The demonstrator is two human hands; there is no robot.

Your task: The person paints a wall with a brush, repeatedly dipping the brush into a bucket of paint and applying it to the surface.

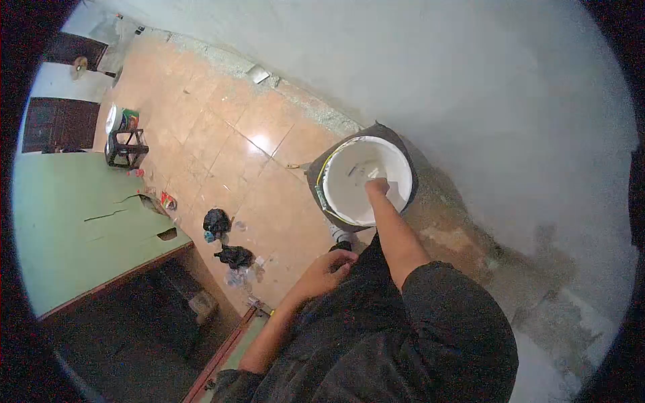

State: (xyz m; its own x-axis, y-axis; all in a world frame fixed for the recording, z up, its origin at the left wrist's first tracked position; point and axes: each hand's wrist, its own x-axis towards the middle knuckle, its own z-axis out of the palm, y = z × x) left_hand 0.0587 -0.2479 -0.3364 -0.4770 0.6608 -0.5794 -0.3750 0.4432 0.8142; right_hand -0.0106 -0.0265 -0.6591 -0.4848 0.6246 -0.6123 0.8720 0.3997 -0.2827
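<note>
My right hand reaches down into a large white bucket, its fingers closed. A small pale shape shows just past the fist, but what the fingers hold cannot be made out. White material coats the inside of the bucket, and its wire handle hangs at the left side. Beneath the bucket is a dark, square-cornered support. My left hand rests against my dark clothing near the thigh, thumb and fingers loosely apart, holding nothing.
A grey plastered wall runs along the right, with rubble at its foot. Black plastic bags and litter lie on the tiled floor. A dark stool and another bucket stand farther left, beside a green panel.
</note>
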